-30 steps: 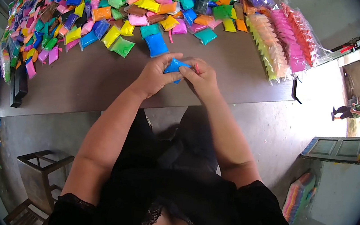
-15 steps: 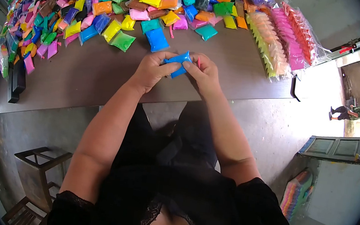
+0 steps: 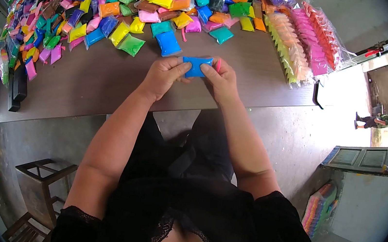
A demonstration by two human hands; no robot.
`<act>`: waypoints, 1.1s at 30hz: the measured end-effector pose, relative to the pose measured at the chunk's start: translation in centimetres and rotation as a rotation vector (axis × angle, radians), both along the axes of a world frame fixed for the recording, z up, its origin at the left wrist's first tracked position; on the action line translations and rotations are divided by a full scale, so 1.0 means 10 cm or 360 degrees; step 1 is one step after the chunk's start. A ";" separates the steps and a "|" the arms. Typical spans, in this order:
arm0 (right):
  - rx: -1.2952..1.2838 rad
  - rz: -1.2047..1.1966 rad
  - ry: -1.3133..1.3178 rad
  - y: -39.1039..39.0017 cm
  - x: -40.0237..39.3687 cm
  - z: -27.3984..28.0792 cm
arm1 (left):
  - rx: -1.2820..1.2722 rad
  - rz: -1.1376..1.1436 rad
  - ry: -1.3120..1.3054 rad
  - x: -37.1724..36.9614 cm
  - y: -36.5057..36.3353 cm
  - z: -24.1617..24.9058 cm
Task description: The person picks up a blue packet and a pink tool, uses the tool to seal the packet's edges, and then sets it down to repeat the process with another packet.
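Plain brown worktop [image 3: 85,89] runs across the room, its near edge just in front of the seated person's dark-clad legs [image 3: 208,145], with grey floor [image 3: 290,133] below. Small, brightly coloured packets [image 3: 110,9] lie heaped over its far side and left part — yellow, green, orange, pink, purple and more. At the right end lie clear bags of ruffled-looking pieces [image 3: 319,47] in lime, peach, pink and red.

Over the near part of the worktop, a blue packet [image 3: 196,67] is stretched level between the two hands. The left hand [image 3: 165,74] pinches its left end, thumb on top; the right hand [image 3: 222,79] has the same grip on the right end, thumb pressed on the upper face. A thin pink-red piece [image 3: 219,65] shows by the right hand's fingers (too small to tell what it is).

Just beyond the hands, another blue packet [image 3: 168,44] lies on the worktop, touching a teal one [image 3: 161,28]; a green packet [image 3: 131,44] lies to their left. Near the left edge stands a dark wooden chair [image 3: 42,194] — and, far right, a person [image 3: 386,121] shows in the bright doorway.
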State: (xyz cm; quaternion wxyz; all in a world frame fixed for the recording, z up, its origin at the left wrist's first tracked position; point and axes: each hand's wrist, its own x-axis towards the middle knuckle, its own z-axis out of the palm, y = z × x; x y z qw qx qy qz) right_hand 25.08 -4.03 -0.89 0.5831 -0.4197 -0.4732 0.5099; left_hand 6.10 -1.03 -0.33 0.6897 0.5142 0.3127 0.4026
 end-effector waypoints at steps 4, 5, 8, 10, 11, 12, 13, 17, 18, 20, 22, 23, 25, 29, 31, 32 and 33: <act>-0.0075 0.0025 -0.0062 0.00 0.07 -0.07 | 0.0084 -0.0037 0.0117 0.01 -0.02 0.06; 0.0013 -0.0009 -0.0126 0.01 0.06 -0.08 | 0.0084 -0.0037 0.0119 0.03 -0.02 0.06; 0.0154 -0.0052 -0.0225 0.05 0.05 -0.16 | 0.0077 -0.0028 0.0072 0.04 -0.02 0.08; 0.0208 -0.0062 -0.0262 0.05 0.03 -0.14 | -0.0004 -0.0002 0.0049 0.03 -0.03 0.09; 0.0138 -0.0048 -0.0190 0.04 0.02 -0.12 | -0.0004 -0.0003 0.0049 0.03 -0.03 0.07; 0.0068 -0.0034 -0.0119 0.02 0.01 -0.08 | 0.0004 0.0005 0.0032 0.03 -0.03 0.05; 0.0067 -0.0034 -0.0119 0.00 0.00 -0.04 | 0.0013 0.0014 0.0015 0.03 -0.03 0.03; -0.0076 -0.0002 0.0212 -0.02 0.01 -0.02 | 0.0056 0.0014 0.0074 0.03 -0.03 0.03; -0.0052 -0.0015 0.0194 -0.01 0.01 -0.03 | 0.0061 -0.0004 0.0097 0.03 -0.03 0.04; -0.0042 -0.0030 0.0201 -0.01 0.01 -0.03 | 0.0067 -0.0024 0.0120 0.03 -0.03 0.06; -0.0032 -0.0048 0.0207 -0.02 0.00 -0.01 | -0.0001 -0.0066 0.0080 0.02 -0.03 0.08; -0.0040 -0.0089 0.0190 -0.02 -0.02 0.00 | -0.0001 -0.0067 0.0079 0.02 -0.03 0.07; -0.0049 -0.0130 0.0174 -0.01 -0.01 -0.01 | 0.0040 -0.0021 0.0095 0.02 -0.03 0.06; -0.0212 -0.0062 0.0166 0.00 0.05 -0.03 | 0.0009 0.0099 0.0069 0.05 -0.05 0.05; -0.0235 -0.0002 0.0178 0.01 0.04 -0.03 | -0.0136 0.0269 -0.0086 0.08 -0.08 0.11; -0.0053 -0.0018 -0.0061 0.04 0.01 -0.09 | -0.0130 0.0271 -0.0083 0.07 -0.07 0.10; 0.0130 -0.0037 -0.0297 0.06 -0.02 -0.10 | -0.0132 0.0253 -0.0124 0.07 -0.06 0.06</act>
